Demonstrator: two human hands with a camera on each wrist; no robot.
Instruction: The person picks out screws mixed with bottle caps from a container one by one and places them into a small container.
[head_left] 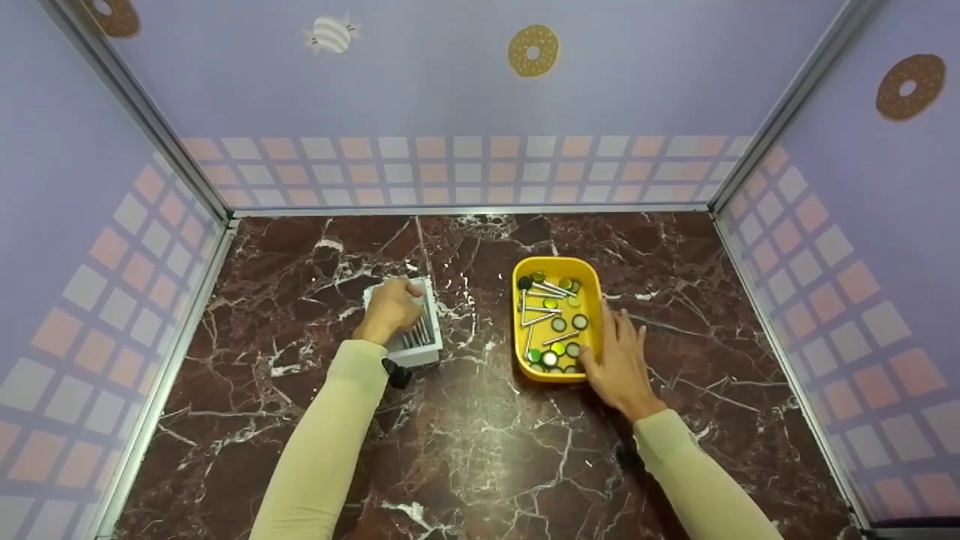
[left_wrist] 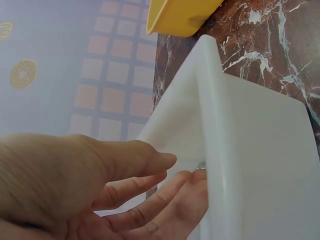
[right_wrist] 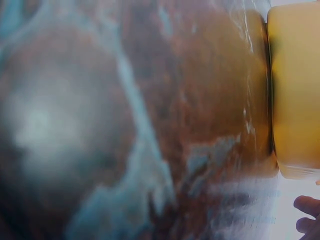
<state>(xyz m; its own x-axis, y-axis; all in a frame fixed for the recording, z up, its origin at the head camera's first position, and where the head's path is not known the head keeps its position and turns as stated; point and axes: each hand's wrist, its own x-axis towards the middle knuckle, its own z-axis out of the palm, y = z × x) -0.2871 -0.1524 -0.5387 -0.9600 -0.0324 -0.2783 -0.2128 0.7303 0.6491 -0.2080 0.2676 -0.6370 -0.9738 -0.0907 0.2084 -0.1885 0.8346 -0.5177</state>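
Note:
My left hand (head_left: 391, 307) reaches down into a white box (head_left: 420, 358), over several slim metal rods (head_left: 418, 332) lying inside. In the left wrist view its fingers (left_wrist: 150, 205) bend loosely below the box rim, the thumb apart from them. A bit of shiny metal shows at one fingertip. A yellow container (head_left: 598, 289) stands to the right, holding loose metal rods (head_left: 541, 309) and small round discs (head_left: 580, 322), some green or yellow, some silvery. Along its right wall lies my right hand (head_left: 619, 367), fingers extended outside and thumb at the rim.
Both containers sit on a dark red marbled tabletop (head_left: 480, 450), a gap between them. Purple panels (head_left: 435, 90) with metal edging enclose the back and both sides.

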